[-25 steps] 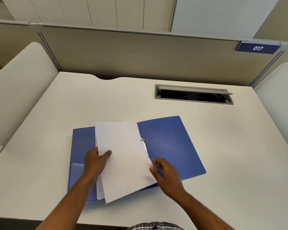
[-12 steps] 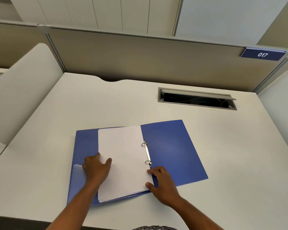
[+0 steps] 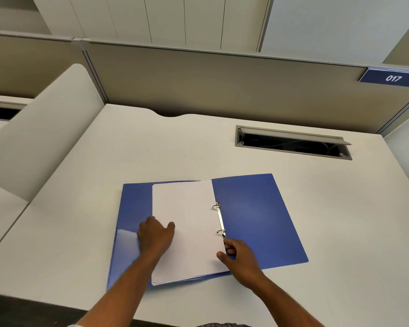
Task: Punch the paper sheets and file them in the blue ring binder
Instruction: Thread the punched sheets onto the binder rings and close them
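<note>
Right hand: fingers curled at the near end of the ring mechanism, thumb lying on the near right corner of the paper sheets; whether it actually pinches the metal bar or the page edge cannot be told. Left hand: knuckles up, fingers bent, thumb stretched out to the right, resting on the left edge of the stack about halfway down (fingertips are hidden under the hand, so a true grip is not confirmed).

Paper sheets lie flat on the left half of the blue ring binder, right margin against the two metal rings. Several page edges fan slightly at the near end. The binder is open flat, covers spread, right inside cover bare. A pale pocket shows on the left inside cover, near corner.

Binder sits on a white desk, toward the near edge, roughly centred. Behind it to the right, an open cable tray is set in the desktop. A beige partition backs the desk; a blue plate reading 017 is at its upper right.
</note>
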